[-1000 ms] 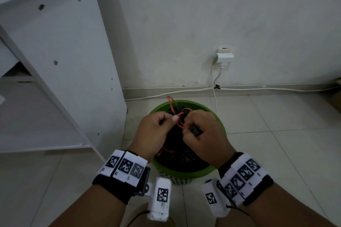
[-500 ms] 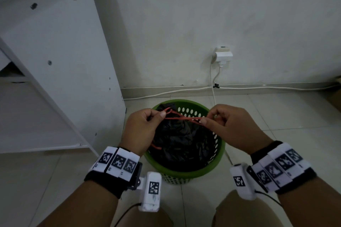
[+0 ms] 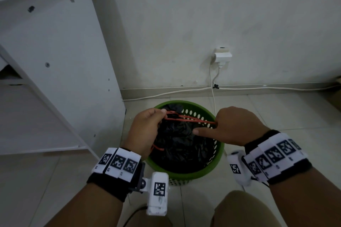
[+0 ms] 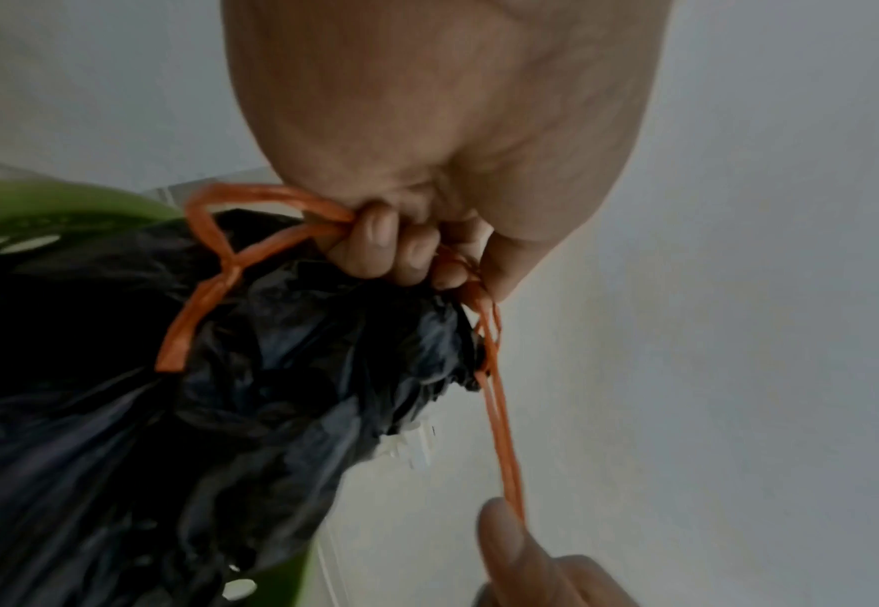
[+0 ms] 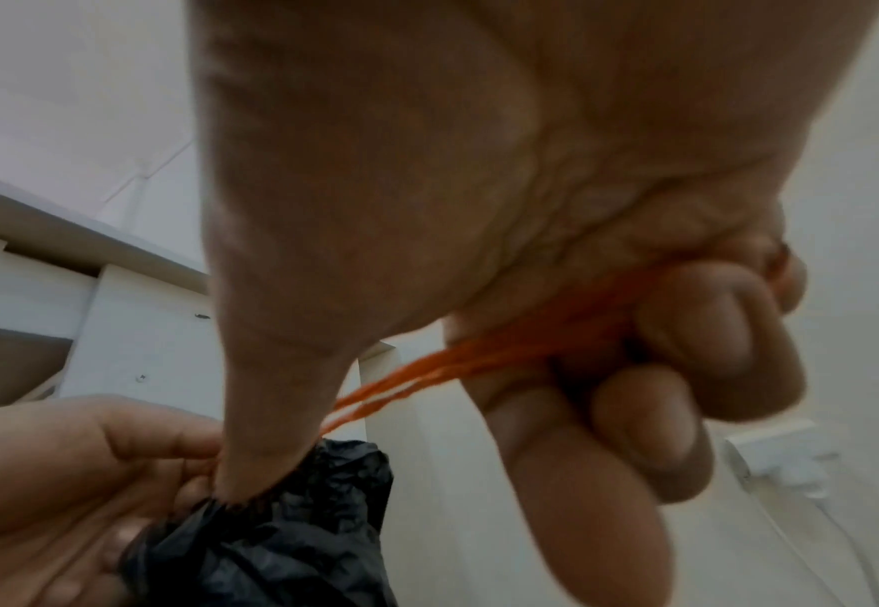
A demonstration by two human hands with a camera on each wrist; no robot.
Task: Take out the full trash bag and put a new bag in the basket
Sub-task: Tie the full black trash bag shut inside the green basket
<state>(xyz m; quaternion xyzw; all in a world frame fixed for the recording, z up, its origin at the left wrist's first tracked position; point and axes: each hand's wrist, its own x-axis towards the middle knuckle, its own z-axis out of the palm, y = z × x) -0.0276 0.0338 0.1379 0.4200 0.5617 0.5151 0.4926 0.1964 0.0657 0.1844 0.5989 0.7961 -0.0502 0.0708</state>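
A full black trash bag [image 3: 181, 142] [image 4: 177, 410] [image 5: 281, 529] sits in a round green basket [image 3: 218, 155] on the floor. Its orange drawstring [image 3: 191, 119] [image 4: 499, 431] [image 5: 458, 365] runs taut between my two hands above the bag. My left hand [image 3: 147, 129] [image 4: 401, 246] grips the drawstring loops at the gathered neck of the bag. My right hand [image 3: 234, 125] [image 5: 634, 336] has its fingers curled round the other end of the string, thumb stretched out over the bag.
A white cabinet [image 3: 60, 72] stands close on the left of the basket. The wall behind carries a white plug [image 3: 222, 56] with a cable [image 3: 212, 86] running down and along the skirting. Tiled floor [image 3: 276, 116] lies open to the right. My knee [image 3: 245, 210] is below.
My hands were together over the bag a second ago. They have drawn apart, the right hand moving right, and the drawstring is now stretched between them.
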